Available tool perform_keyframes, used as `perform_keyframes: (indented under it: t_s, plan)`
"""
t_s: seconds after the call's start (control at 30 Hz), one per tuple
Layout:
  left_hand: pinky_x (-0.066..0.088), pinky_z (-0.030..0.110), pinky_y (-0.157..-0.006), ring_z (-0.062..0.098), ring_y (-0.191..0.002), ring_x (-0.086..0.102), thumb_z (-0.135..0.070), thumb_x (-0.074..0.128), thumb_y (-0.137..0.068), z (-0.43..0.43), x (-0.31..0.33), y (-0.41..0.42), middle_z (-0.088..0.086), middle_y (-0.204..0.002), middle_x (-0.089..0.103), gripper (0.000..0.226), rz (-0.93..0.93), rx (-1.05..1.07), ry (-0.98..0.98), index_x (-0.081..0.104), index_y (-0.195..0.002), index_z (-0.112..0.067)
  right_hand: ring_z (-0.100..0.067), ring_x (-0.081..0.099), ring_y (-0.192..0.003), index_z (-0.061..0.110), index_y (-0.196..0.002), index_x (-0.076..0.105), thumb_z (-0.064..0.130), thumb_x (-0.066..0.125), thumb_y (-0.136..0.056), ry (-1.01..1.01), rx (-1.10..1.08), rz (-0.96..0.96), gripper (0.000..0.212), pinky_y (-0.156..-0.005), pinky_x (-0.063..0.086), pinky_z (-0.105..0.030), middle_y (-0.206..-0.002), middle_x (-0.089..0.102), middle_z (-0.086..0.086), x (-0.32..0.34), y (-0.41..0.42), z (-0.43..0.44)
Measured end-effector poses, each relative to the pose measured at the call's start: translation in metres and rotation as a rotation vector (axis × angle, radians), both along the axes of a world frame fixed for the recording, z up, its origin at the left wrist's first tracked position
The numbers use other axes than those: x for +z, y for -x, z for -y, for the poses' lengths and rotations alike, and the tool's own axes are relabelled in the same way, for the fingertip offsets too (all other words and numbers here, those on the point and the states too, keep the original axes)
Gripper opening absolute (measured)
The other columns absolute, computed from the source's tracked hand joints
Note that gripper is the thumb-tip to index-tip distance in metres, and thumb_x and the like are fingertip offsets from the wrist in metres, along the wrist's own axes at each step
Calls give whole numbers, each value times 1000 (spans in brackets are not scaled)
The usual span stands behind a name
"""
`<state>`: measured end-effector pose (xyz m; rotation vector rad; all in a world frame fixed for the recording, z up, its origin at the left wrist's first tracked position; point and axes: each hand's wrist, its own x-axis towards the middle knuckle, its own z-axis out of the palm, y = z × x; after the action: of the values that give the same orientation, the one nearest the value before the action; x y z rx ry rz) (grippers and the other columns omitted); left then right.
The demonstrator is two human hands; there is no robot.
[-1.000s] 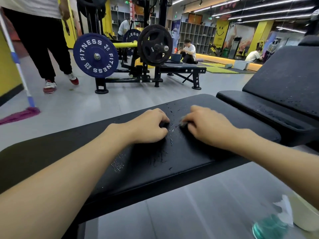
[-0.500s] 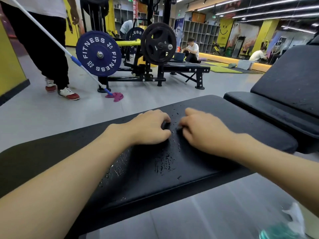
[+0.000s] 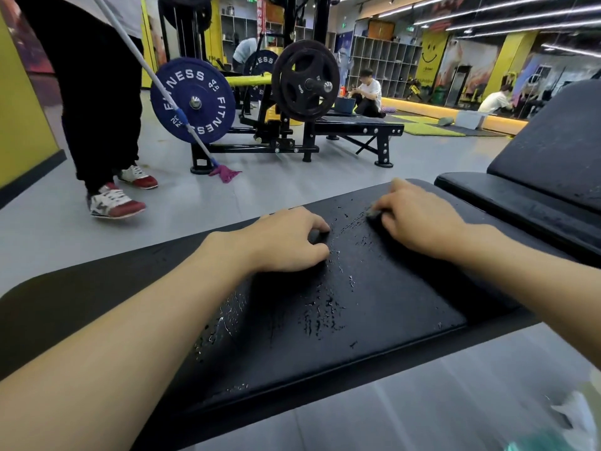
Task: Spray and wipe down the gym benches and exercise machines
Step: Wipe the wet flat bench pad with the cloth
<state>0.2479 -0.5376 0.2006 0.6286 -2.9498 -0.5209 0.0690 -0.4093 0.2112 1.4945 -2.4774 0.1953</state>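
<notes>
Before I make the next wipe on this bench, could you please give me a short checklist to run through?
1. Spray on the bench pad: ok, droplets lie across its middle.
2. Cloth in grip: ok, the right hand curls its fingers over a dark cloth.
3. Cloth also in the left hand: cannot tell, its curled fingers hide what is under them.
4. Pad dry: not ok, wet streaks show between the hands.
5. Nearby mop clear of the bench: ok, it is on the floor, apart from the pad.

Red-and-white shoes (image 3: 113,200), purple mop head (image 3: 225,173), seated person (image 3: 370,94), cubby shelves (image 3: 387,65)
</notes>
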Motion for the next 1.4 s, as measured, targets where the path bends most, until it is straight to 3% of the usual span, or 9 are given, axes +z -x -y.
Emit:
perform_keyframes:
  t_s: [0.2, 0.33, 0.5, 0.7, 0.83, 0.97, 1.13, 1.3, 1.4]
  plan:
    - [44, 41, -105, 20, -116, 57, -51, 44, -70, 2, -3, 6, -5, -122, 63, 68, -16, 1, 16, 58, -133, -29, -26, 55, -102, 31, -111, 70, 22, 47, -95, -49, 252, 38, 30, -86, 49, -41, -101, 46, 5, -11, -32, 9]
    - [40, 41, -109, 19, -123, 54, -42, 56, -90, 7, -5, 6, -4, -129, 61, 51, -19, -7, 10, 54, -138, -26, -37, 56, -110, 23, -108, 71, 19, 46, -95, 22, -64, -9, 29, -84, 47, -42, -113, 54, -6, 1, 8, 16]
    - [40, 39, -109, 21, -128, 52, -42, 58, -93, 13, -9, 8, -1, -139, 56, 53, -36, 3, 53, 50, -140, -20, -27, 53, -100, 27, -113, 68, 22, 45, -96, -60, 216, 2, 29, -75, 38, -34, -99, 39, 5, -14, -30, 24]
    - [33, 42, -114, 17, -134, 44, -42, 57, -95, 19, -10, 3, -3, -143, 50, 44, -21, -16, 40, 57, -136, -24, -37, 58, -101, 17, -107, 71, 16, 46, -91, 39, -76, -23, 30, -86, 51, -43, -111, 57, -8, -3, 15, 39]
    - [40, 44, -109, 19, -125, 53, -56, 56, -86, 21, -7, 5, -5, -134, 58, 58, 6, -3, 44, 51, -137, -31, -28, 56, -97, 23, -112, 71, 18, 47, -93, -56, 201, 8, 31, -86, 50, -41, -106, 55, -1, -10, -17, 44]
    - [39, 46, -109, 19, -123, 52, -62, 50, -80, 19, -6, 3, -6, -135, 55, 66, 34, 5, 46, 48, -137, -30, -36, 62, -91, 11, -101, 73, 12, 47, -87, 30, -64, 2, 29, -81, 56, -45, -108, 67, -13, 2, 23, 53]
    - [39, 45, -110, 19, -129, 50, -66, 47, -71, 20, -3, 5, -3, -141, 53, 80, 50, 11, 56, 46, -142, -27, -26, 53, -98, 20, -113, 71, 16, 47, -94, -38, 179, 4, 31, -83, 48, -39, -105, 52, -1, -10, -16, 54]
    - [37, 45, -112, 19, -132, 48, -66, 41, -68, 21, -5, 3, -4, -143, 51, 85, 54, 13, 44, 45, -144, -28, -36, 62, -95, 17, -101, 75, 12, 47, -87, 47, -89, -3, 32, -84, 56, -46, -114, 65, -12, 2, 36, 56]
    - [38, 44, -111, 19, -131, 49, -66, 41, -67, 20, -4, 3, -4, -141, 52, 85, 55, 14, 45, 46, -143, -29, -35, 58, -96, 11, -104, 72, 14, 47, -90, -14, 76, -55, 29, -82, 53, -41, -111, 59, -12, -10, 4, 67]
